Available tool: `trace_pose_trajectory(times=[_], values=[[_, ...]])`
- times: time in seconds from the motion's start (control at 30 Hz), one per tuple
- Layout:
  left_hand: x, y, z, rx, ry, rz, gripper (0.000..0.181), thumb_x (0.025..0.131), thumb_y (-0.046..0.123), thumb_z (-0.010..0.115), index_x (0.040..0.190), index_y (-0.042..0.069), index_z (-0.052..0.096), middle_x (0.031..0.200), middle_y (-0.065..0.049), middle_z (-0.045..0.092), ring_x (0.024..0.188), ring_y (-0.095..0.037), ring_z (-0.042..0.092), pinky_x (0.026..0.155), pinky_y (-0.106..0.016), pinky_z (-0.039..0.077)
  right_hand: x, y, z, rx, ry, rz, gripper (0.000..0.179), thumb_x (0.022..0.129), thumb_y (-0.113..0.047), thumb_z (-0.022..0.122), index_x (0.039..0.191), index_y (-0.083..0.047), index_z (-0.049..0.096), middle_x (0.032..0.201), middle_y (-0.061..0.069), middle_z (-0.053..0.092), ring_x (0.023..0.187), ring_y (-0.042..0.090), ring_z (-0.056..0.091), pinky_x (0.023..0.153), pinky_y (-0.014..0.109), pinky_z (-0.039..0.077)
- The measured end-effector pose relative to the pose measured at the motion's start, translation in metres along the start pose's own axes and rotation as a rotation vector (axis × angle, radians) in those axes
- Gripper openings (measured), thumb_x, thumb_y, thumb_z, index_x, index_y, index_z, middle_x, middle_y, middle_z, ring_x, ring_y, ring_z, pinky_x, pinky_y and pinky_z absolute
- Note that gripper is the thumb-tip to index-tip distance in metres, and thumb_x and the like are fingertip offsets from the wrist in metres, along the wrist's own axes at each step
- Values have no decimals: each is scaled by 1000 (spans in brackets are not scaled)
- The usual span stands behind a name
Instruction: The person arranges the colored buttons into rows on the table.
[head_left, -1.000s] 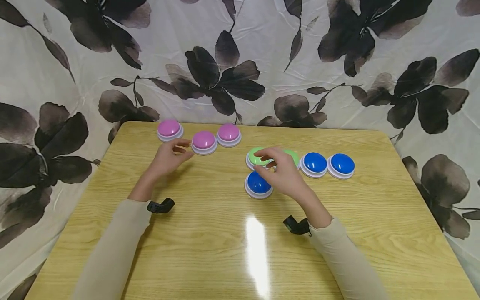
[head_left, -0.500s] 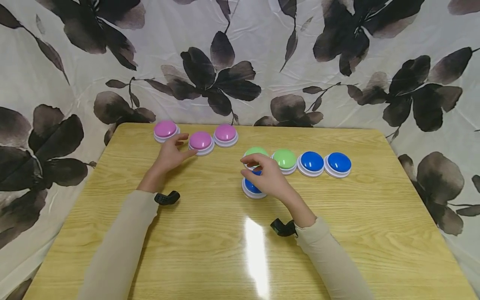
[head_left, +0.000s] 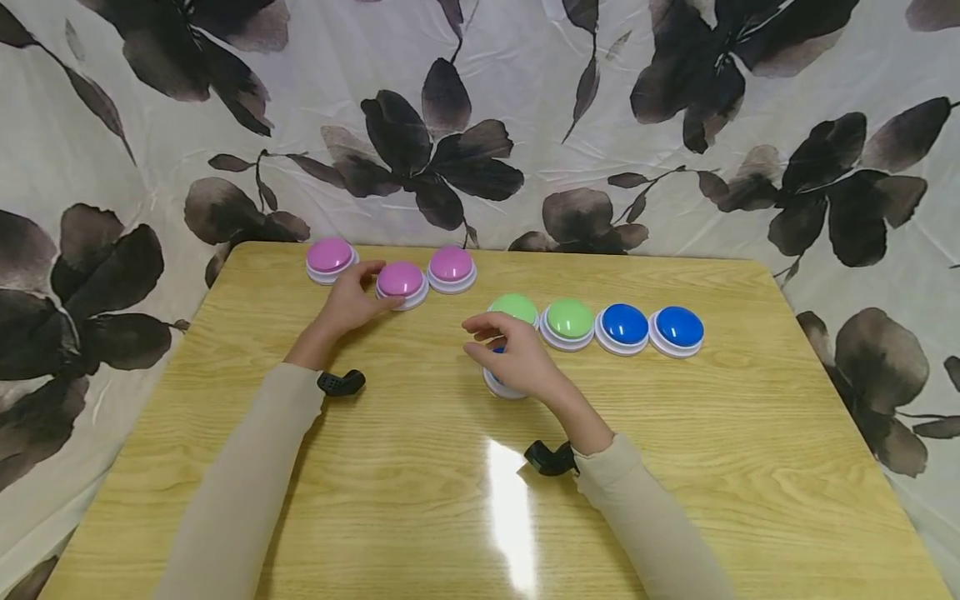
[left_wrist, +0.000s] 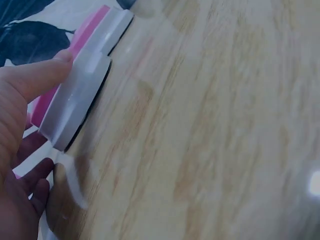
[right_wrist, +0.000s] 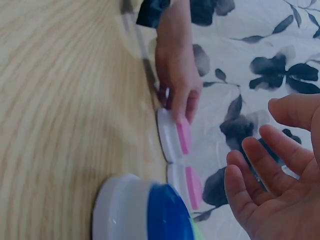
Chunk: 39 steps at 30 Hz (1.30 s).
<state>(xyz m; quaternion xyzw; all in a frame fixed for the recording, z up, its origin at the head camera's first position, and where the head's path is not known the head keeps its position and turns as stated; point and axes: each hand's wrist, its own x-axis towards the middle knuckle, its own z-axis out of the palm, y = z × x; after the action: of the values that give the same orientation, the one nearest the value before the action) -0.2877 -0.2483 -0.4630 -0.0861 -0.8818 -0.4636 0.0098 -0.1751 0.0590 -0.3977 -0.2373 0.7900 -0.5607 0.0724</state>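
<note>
My left hand (head_left: pixel 347 302) is around the middle pink push button (head_left: pixel 400 278), which has a white round base. In the left wrist view the thumb lies against this button (left_wrist: pixel 82 92), and the fingers curl at its far side. My right hand (head_left: pixel 519 354) hovers with relaxed, slightly bent fingers, holding nothing. It partly covers a blue button (head_left: pixel 504 390) and the edge of a green button (head_left: pixel 513 307) in the head view. From the right wrist, the blue button (right_wrist: pixel 167 215) stands below the spread fingers, apart from them.
Two more pink buttons flank the held one, the left pink button (head_left: pixel 330 255) and the right pink button (head_left: pixel 452 267). A second green button (head_left: pixel 568 320) and two blue buttons (head_left: pixel 624 325) line up at right on the wooden table (head_left: pixel 420 467). Patterned cloth (head_left: pixel 570 167) hangs behind.
My left hand has moved right and closed around the middle pink button. My right hand has drifted left, off the green buttons and over the near blue one.
</note>
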Motion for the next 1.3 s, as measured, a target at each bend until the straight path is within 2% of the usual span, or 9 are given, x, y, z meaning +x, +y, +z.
trace_pose_trajectory(times=[0.2, 0.4, 0.5, 0.7, 0.93, 1.17, 1.3], values=[[5, -1, 0, 14, -17, 3, 85, 73, 23, 88, 139, -7, 44, 137, -24, 47, 124, -36, 45, 106, -46, 34, 10, 0, 11, -3, -14, 24, 29, 93, -9, 65, 120, -2, 63, 118, 10, 64, 108, 33, 59, 87, 32, 51], [9, 2, 1, 105, -51, 21, 96, 67, 33, 91, 139, -7, 43, 137, -26, 48, 126, -36, 45, 106, -46, 35, 19, -4, 18, 8, -24, 33, 28, 93, -11, 66, 120, -4, 64, 118, 9, 64, 104, 23, 60, 87, 31, 50], [13, 4, 3, 129, -65, 16, 95, 67, 36, 90, 139, -5, 44, 136, -24, 49, 127, -35, 45, 106, -46, 36, 21, -2, 20, 16, -29, 42, 27, 94, -12, 65, 120, -4, 64, 118, 11, 63, 103, 20, 60, 88, 32, 50], [12, 5, 4, 86, -75, 11, 91, 69, 32, 90, 138, -5, 44, 136, -23, 49, 128, -35, 44, 107, -45, 34, 22, 3, 23, 31, -42, 63, 27, 94, -11, 64, 120, -3, 63, 119, 17, 62, 103, 22, 60, 89, 33, 50], [12, 0, 1, 63, -52, 20, 90, 68, 33, 90, 137, -5, 45, 135, -22, 49, 128, -34, 44, 108, -44, 34, 28, 7, 25, 29, -29, 64, 27, 95, -8, 63, 120, 1, 62, 119, 18, 62, 101, 23, 61, 88, 33, 50], [9, -8, -2, 39, -84, -15, 88, 68, 33, 90, 135, -4, 48, 134, -21, 51, 128, -33, 44, 108, -43, 33, 35, 13, 31, 32, -34, 71, 28, 95, -9, 63, 120, 3, 62, 119, 19, 63, 101, 23, 61, 89, 32, 50], [8, -9, -3, 28, -88, -2, 88, 67, 32, 91, 135, -4, 49, 134, -20, 52, 128, -32, 45, 108, -42, 33, 42, 12, 34, 26, -32, 73, 29, 94, -10, 64, 120, 3, 62, 119, 19, 63, 101, 22, 61, 89, 31, 50]])
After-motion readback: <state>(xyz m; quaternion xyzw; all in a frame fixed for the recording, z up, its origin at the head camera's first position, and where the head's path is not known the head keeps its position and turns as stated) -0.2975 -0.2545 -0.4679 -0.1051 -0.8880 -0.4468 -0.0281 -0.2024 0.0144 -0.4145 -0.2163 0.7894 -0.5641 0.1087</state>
